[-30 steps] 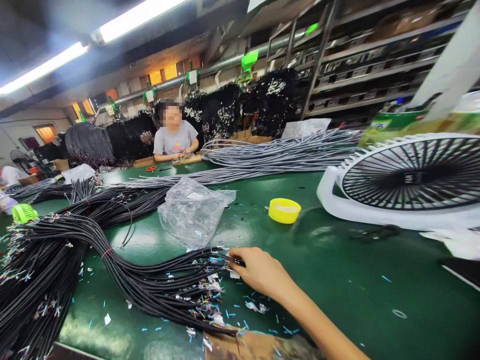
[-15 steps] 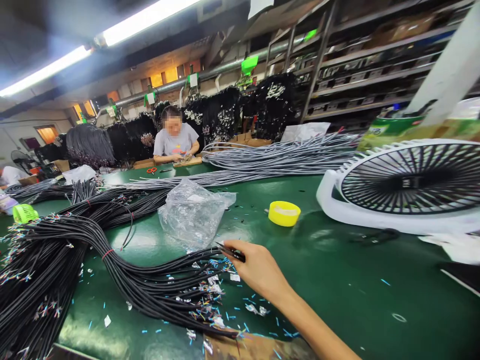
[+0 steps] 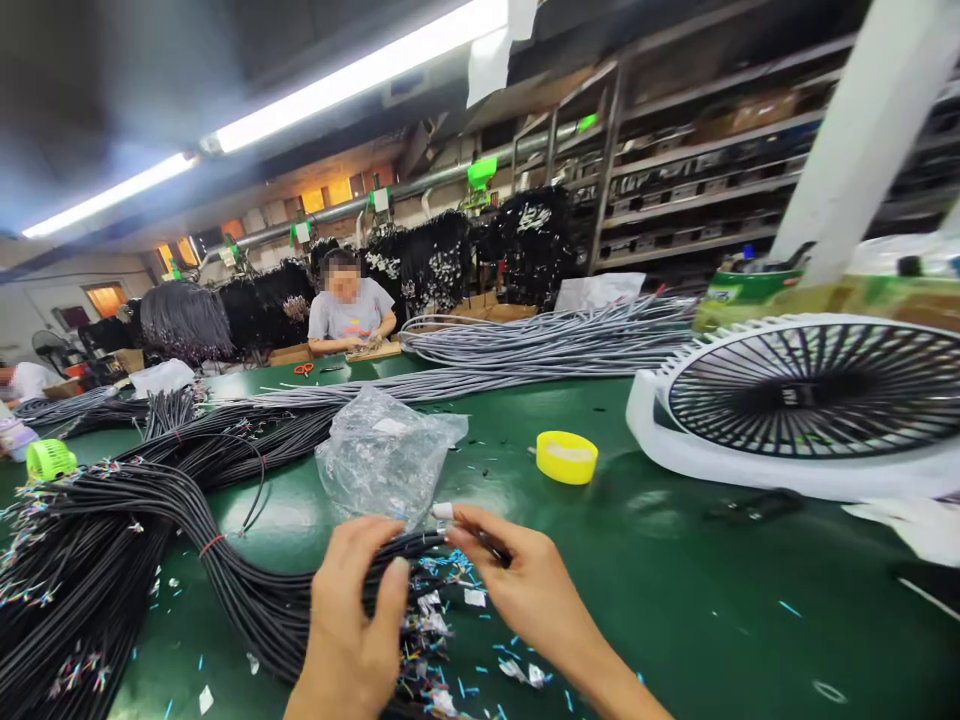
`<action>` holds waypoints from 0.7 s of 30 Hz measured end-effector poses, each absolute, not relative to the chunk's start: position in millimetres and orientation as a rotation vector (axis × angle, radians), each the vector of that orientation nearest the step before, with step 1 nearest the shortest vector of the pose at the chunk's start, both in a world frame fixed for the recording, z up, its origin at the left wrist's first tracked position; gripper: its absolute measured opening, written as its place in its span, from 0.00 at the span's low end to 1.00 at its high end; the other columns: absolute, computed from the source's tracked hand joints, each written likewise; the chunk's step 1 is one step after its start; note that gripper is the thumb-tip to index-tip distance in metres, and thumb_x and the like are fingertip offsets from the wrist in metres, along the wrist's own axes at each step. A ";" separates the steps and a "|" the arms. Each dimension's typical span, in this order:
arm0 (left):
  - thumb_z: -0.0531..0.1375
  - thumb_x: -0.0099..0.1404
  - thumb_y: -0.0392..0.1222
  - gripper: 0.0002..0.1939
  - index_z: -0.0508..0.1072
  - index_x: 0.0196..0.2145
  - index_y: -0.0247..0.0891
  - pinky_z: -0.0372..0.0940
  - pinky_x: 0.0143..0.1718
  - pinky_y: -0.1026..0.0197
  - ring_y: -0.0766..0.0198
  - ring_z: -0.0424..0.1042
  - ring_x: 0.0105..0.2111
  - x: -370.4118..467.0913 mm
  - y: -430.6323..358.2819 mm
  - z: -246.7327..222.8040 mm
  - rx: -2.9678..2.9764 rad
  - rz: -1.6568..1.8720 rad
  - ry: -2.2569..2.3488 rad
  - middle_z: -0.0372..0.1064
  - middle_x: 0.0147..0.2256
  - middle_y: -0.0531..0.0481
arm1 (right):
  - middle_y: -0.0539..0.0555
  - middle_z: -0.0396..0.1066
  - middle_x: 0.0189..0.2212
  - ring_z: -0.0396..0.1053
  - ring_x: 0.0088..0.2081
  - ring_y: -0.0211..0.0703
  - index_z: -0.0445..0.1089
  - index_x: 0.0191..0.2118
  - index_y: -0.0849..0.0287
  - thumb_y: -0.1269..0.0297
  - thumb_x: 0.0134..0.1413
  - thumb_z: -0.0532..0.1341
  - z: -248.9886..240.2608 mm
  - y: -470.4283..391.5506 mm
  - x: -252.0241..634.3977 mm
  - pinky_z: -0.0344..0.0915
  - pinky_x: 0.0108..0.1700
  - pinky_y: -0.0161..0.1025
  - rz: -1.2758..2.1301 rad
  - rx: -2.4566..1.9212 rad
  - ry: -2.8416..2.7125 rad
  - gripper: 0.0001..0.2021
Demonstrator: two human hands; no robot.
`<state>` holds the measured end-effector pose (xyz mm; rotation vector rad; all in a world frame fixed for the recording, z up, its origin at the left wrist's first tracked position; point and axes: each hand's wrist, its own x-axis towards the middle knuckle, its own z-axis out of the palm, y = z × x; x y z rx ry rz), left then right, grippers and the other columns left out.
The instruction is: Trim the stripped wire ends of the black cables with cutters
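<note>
The green table [image 3: 675, 600] runs wide under everything I see. On its right stands a white fan [image 3: 802, 400], lying tilted with its dark grille facing up. A long run of grey cables [image 3: 540, 345] crosses the far side of the table, and beyond it a co-worker [image 3: 349, 310] in a grey shirt sits with both hands on a board.

The black cable bundle [image 3: 150, 520] sweeps from the left edge toward me, its stripped ends fanning out in coloured wires just in front of my hands. Behind those ends lies a crumpled clear plastic bag [image 3: 382, 450], and to its right, apart from it, a yellow lid [image 3: 567, 456]. A small green fan [image 3: 49, 460] sits at the far left, beside the cables.

My left hand [image 3: 352, 620] is curled over the near end of the bundle, fingers closed around several black cables close to their stripped tips. My right hand [image 3: 525, 590] is just beside it, pinching a thin dark tool [image 3: 487, 545] between thumb and fingers; the tool's tip points toward the cable ends, and I cannot tell whether it touches them.

Small blue and white wire scraps [image 3: 517, 670] are scattered on the table around and between my hands.
</note>
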<state>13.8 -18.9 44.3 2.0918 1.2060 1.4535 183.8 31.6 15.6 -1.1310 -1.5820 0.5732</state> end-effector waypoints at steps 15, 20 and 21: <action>0.61 0.62 0.48 0.14 0.79 0.43 0.42 0.63 0.16 0.70 0.69 0.64 0.17 23.7 3.6 -5.0 1.950 1.392 1.251 0.71 0.25 0.49 | 0.46 0.67 0.18 0.66 0.22 0.39 0.73 0.29 0.57 0.52 0.51 0.61 26.8 8.0 171.6 0.64 0.26 0.32 0.911 -0.929 -1.280 0.13; 0.60 0.61 0.49 0.13 0.80 0.32 0.37 0.56 0.11 0.70 0.71 0.61 0.13 28.2 2.8 -7.1 1.811 1.376 1.190 0.71 0.24 0.47 | 0.46 0.63 0.19 0.63 0.23 0.39 0.66 0.23 0.57 0.52 0.54 0.58 24.3 13.4 178.9 0.63 0.27 0.31 0.974 -0.979 -1.478 0.15; 0.60 0.61 0.49 0.13 0.79 0.30 0.36 0.56 0.11 0.70 0.71 0.61 0.13 28.8 2.6 -6.9 1.799 1.377 1.180 0.71 0.23 0.47 | 0.46 0.61 0.18 0.63 0.23 0.39 0.65 0.23 0.56 0.51 0.54 0.58 24.2 13.2 180.4 0.63 0.27 0.31 0.993 -0.978 -1.504 0.16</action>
